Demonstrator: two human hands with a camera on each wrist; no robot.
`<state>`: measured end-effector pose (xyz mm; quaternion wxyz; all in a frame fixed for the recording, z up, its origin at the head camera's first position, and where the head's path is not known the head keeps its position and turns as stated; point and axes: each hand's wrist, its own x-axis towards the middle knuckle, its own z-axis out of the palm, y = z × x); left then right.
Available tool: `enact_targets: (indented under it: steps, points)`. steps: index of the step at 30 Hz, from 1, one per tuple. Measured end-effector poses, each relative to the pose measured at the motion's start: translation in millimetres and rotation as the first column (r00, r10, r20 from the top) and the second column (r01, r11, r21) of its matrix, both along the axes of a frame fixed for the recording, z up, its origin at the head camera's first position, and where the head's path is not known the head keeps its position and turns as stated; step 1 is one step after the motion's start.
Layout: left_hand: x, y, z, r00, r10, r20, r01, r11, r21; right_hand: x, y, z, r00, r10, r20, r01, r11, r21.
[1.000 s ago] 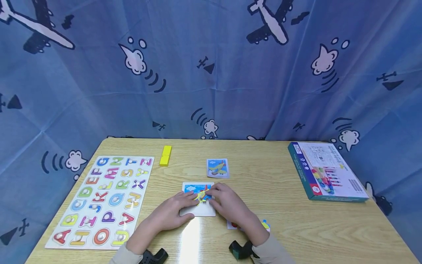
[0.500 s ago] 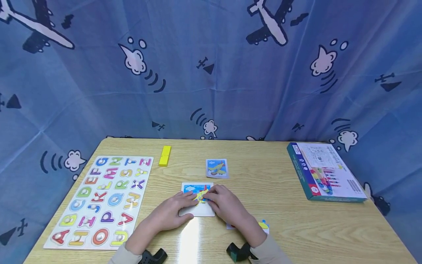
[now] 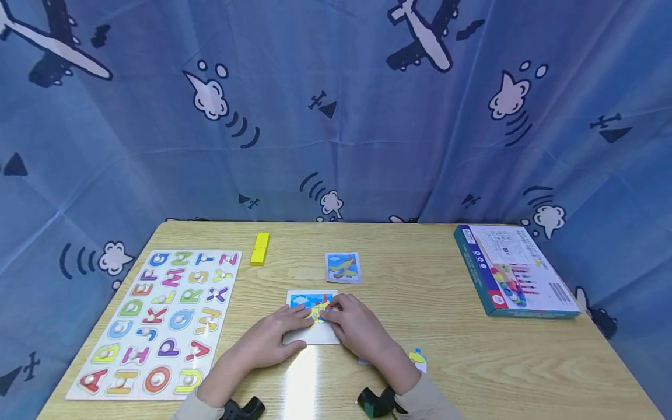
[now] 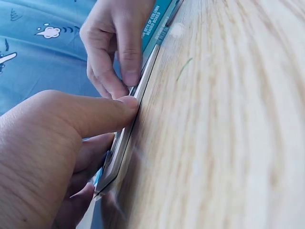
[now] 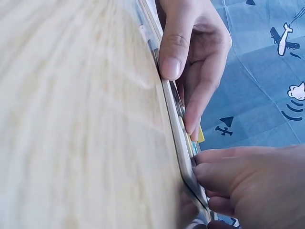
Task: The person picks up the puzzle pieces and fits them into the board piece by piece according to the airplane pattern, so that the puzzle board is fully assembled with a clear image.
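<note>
A small white puzzle board [image 3: 324, 336] lies on the table, its upper half covered by blue pieces showing a yellow and red airplane. My left hand [image 3: 266, 338] rests on the board's left side with fingers stretched over the picture; its thumb [image 4: 125, 106] touches the near edge in the left wrist view. At the board's right side my right hand [image 3: 358, 328] pinches a puzzle piece, mostly hidden under the fingertips. Beyond the board lies a picture card [image 3: 343, 268] of a yellow airplane. Loose puzzle pieces [image 3: 419, 360] lie partly hidden behind the right forearm.
An alphabet board [image 3: 157, 326] with knobbed letters covers the table's left side. A yellow block [image 3: 259, 249] stands near the back. A flat boxed set [image 3: 517, 271] lies at the back right. A blue curtain [image 3: 336, 116] hangs behind the table.
My right thumb and fingertips have come closer together and shifted slightly left over the picture. My left hand stays in place. The head view has turned slightly.
</note>
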<state>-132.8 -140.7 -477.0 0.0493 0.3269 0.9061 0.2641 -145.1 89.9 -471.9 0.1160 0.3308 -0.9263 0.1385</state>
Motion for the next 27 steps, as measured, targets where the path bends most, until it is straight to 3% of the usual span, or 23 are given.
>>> enact_targets:
  steps: [11,27]
  points:
    - [-1.5,-2.9,-6.8,0.999,-0.024,0.027,0.021,0.994,0.104,0.8,0.2,0.4,0.998,-0.027,0.048,0.027,1.000,0.005]
    - [9.6,-15.5,-7.7,0.989,0.141,-0.040,-0.137,0.985,0.103,1.8,1.3,1.6,0.995,-0.055,0.088,0.055,0.998,-0.001]
